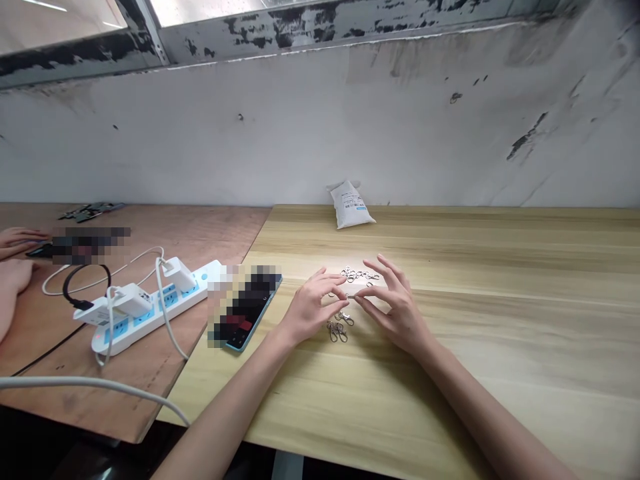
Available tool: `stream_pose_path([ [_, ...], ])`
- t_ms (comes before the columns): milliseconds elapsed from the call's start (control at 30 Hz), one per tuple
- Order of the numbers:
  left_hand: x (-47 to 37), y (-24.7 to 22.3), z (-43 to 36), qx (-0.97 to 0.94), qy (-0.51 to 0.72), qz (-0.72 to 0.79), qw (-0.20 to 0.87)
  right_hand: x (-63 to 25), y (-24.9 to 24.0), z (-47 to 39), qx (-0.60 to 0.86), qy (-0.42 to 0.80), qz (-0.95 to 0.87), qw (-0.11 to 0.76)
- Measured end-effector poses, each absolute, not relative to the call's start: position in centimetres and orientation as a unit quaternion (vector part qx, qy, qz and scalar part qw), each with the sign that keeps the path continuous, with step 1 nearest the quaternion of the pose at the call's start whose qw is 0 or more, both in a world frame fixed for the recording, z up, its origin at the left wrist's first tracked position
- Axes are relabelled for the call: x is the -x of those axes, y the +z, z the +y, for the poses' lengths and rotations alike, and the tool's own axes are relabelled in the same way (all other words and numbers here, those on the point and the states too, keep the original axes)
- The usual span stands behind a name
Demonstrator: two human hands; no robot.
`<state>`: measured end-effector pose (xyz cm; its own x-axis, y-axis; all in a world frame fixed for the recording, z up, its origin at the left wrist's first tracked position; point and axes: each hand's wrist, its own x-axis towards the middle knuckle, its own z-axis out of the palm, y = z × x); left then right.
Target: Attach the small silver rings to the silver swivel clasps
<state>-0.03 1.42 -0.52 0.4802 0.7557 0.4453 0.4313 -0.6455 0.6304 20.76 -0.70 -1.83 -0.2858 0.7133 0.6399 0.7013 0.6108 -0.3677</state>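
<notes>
Pinched between both hands is a small metal keychain part (352, 297), thin and seen nearly edge-on, so whether it is a ring or a clasp is unclear. My left hand (313, 305) holds its left end between thumb and fingertips. From the other side, my right hand (399, 310) grips it with thumb and index finger, the other fingers raised. Just beyond the fingers lies a loose group of silver clasps and rings (357, 274). Closer to me, below the fingertips, are several swivel clasps (338, 331) with rings, flat on the light wooden table (480, 280).
A phone (255, 310) lies left of my left hand. Farther left, a white power strip (165, 308) with plugged chargers and cables rests on a brown table (210, 230). Another person's hands (17, 247) show at the left edge. A white plastic packet (351, 205) stands near the wall.
</notes>
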Motion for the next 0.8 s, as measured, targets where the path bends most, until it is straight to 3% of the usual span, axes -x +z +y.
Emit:
stream_pose_path([
  [800,0.31,-0.34,1.45,-0.832,0.322,0.417,0.173,-20.77,-1.40,-0.76,0.410,-0.081,-0.813,0.406],
])
